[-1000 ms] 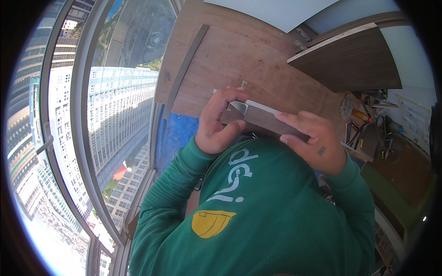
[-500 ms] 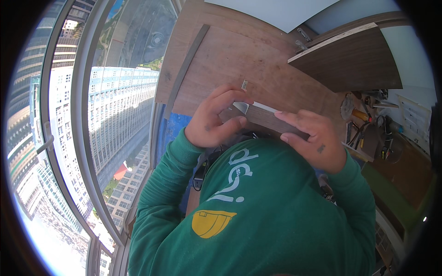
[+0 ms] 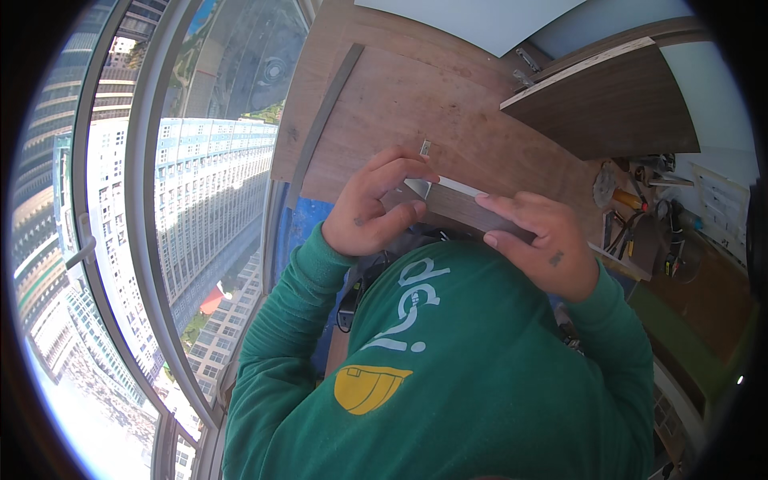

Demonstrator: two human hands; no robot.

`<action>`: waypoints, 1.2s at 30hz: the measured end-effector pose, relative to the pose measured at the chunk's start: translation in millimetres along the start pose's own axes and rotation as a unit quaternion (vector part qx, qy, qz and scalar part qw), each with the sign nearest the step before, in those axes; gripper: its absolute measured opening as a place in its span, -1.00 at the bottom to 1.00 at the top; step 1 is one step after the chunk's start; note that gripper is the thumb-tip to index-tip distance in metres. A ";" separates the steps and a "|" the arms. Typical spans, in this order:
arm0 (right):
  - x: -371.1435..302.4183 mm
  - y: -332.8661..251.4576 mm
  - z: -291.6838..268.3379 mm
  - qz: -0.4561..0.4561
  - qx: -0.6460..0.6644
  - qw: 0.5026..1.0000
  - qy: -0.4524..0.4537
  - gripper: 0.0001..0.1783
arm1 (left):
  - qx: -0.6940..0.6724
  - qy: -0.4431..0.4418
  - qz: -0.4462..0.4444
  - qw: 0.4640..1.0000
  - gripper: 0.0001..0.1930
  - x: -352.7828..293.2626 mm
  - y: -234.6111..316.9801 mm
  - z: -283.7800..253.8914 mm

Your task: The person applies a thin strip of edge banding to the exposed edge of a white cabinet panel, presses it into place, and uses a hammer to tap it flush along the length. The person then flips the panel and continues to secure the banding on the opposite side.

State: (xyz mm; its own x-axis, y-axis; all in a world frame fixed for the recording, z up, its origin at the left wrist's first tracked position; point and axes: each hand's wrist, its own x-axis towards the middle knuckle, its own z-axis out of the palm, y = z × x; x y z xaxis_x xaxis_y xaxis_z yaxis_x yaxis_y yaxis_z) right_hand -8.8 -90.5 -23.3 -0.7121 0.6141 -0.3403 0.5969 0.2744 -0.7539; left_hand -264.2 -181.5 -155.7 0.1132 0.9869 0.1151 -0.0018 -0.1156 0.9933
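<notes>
In front of my chest I hold a narrow brown wood-grain board (image 3: 468,210) with a white upper edge. My left hand (image 3: 374,204) is closed round its left end, thumb on the near side and fingers over the far side. A small shiny, pale triangular piece (image 3: 418,187) shows between that thumb and the fingers; its kind is unclear. My right hand (image 3: 548,244) pinches the board's right end, with fingertips on the white edge and the thumb against the brown face. The board's underside is hidden by my shirt.
A large plywood sheet (image 3: 416,96) lies beyond my hands, with a grey strip (image 3: 326,120) along its left and a small marked tab (image 3: 425,147) near my left fingers. A dark panel (image 3: 608,104) stands at the far right, above assorted tools (image 3: 628,200). Windows (image 3: 216,176) line the left.
My right hand has shifted very slightly to the left. The left hand stays where it was, and both keep hold of the board.
</notes>
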 end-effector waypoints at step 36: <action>-3.3 5.6 8.8 -0.022 0.003 0.999 0.029 -0.53 | 0.048 -0.040 0.028 0.998 -0.56 6.8 -0.4 -8.5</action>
State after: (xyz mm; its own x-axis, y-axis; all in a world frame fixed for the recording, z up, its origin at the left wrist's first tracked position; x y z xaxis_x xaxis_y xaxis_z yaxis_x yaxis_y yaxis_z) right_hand -6.4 -97.5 -31.4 -0.7154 0.6430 -0.2734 0.5628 0.2985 -0.7708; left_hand -271.9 -173.8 -155.2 0.1941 0.9668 0.1663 0.0834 -0.1852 0.9792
